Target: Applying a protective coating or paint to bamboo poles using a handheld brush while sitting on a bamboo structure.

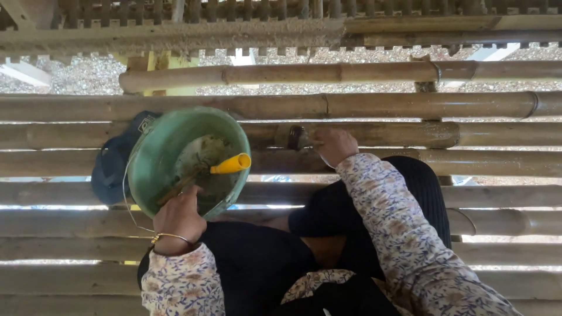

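My left hand (178, 217) grips the near rim of a green plastic bucket (170, 146) that rests on the bamboo poles. Dark liquid and a yellow-handled tool (231, 164) lie inside the bucket. My right hand (333, 144) holds a dark paintbrush (297, 138) whose bristles press on a bamboo pole (374, 133); that pole is darker and wet around the brush. A gold bangle (170, 236) circles my left wrist. I sit on the poles with knees bent, in dark trousers and floral sleeves.
A dark blue cap (111, 169) lies on the poles just left of the bucket. Horizontal bamboo poles (410, 105) form the platform, with gaps showing gravel ground (88, 76) far below. A bamboo lattice (281, 11) runs across the top.
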